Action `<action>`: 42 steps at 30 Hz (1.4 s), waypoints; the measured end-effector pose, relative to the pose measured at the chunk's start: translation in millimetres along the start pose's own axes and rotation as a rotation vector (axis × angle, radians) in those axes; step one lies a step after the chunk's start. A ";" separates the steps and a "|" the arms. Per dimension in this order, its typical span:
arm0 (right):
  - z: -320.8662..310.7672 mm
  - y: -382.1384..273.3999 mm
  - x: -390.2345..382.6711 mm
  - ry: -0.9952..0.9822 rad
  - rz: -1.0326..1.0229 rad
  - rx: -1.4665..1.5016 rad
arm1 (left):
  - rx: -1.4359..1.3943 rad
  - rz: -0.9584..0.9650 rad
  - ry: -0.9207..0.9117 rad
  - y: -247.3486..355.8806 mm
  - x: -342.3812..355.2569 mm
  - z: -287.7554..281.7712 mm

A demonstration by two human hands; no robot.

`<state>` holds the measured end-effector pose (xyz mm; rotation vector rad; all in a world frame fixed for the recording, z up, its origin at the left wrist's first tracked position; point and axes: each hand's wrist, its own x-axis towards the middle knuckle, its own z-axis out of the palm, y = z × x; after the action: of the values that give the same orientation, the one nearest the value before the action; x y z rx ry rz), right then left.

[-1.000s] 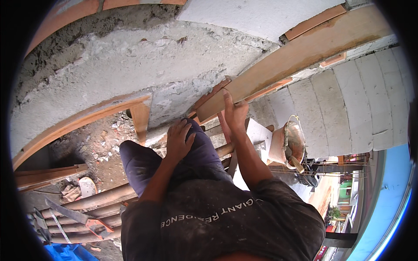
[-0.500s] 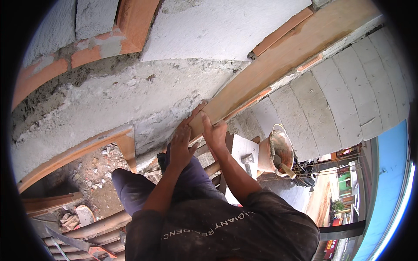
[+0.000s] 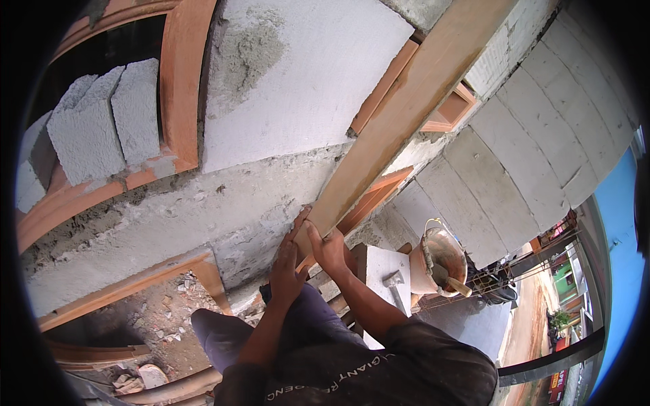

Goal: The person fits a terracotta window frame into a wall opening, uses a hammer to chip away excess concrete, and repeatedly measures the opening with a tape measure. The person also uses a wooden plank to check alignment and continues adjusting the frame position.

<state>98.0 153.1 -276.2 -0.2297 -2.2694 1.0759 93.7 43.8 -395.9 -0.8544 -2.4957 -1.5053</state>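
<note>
From the head camera, both hands meet at the lower end of a long wooden plank [image 3: 406, 118] that lies slantwise against a rough plastered wall [image 3: 196, 216]. The left hand [image 3: 288, 267] presses flat beside the plank's end, fingers together and stretched upward, touching both plaster and wood. The right hand [image 3: 328, 247] cups the plank's end from below, fingers curled on its edge. The plank sits tight to the wall along its visible length, so it looks placed but not yet fixed; I judge that it is being held or aligned. Grey blocks [image 3: 101, 128] stand stacked in an orange-framed opening [image 3: 179, 88] up left. Near the right forearm a hammer [image 3: 393, 279] lies on a pale block [image 3: 382, 267], untouched, and a bucket [image 3: 440, 257] with mortar stands just beyond.
</note>
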 end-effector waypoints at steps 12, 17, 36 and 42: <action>-10.8 -4.6 1.9 -0.025 -0.066 0.102 | -0.072 0.518 0.348 102.5 40.6 -102.3; -5.2 14.8 2.0 -0.084 0.121 0.070 | 0.273 0.823 0.563 196.6 124.3 -190.7; -80.0 41.2 -76.6 0.036 0.189 0.570 | 0.252 0.454 -0.224 236.8 98.5 -97.0; -23.2 0.8 -105.4 -0.087 0.067 0.743 | 0.072 0.298 -0.147 232.9 76.3 -25.6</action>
<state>195.9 126.7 -313.3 0.0516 -1.7829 1.8973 144.4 135.5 -172.9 -1.2984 -2.3660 -1.2901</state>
